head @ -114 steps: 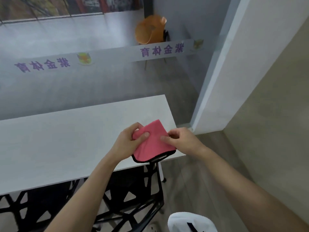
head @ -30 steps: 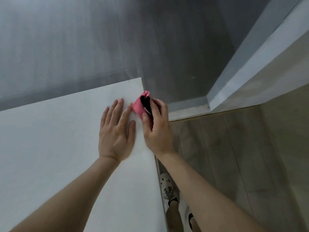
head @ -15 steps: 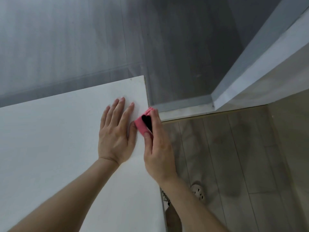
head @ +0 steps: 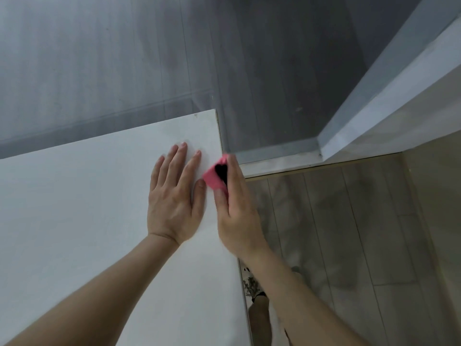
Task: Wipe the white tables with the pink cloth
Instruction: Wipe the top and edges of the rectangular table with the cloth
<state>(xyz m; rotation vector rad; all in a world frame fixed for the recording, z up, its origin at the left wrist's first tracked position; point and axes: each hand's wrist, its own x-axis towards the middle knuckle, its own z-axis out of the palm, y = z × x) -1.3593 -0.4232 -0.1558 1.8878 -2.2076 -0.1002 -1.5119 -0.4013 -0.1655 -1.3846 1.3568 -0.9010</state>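
Observation:
The white table [head: 87, 208] fills the lower left, its right edge running down the middle of the view. My right hand [head: 234, 208] grips the folded pink cloth [head: 212, 177], which has a black trim, and holds it against the table's right edge. My left hand [head: 174, 196] lies flat on the tabletop with fingers spread, its thumb touching the cloth. Most of the cloth is hidden under my right fingers.
A glass wall [head: 124, 58] stands just behind the table's far edge. A white wall corner and baseboard [head: 361, 116] rise at the right. Pale wood floor [head: 349, 245] lies right of the table, where my foot in a shoe [head: 250, 285] shows.
My right hand has slid the cloth along the table's right edge toward me since a second ago. Since half a second ago it has barely moved. My left hand has stayed flat in place.

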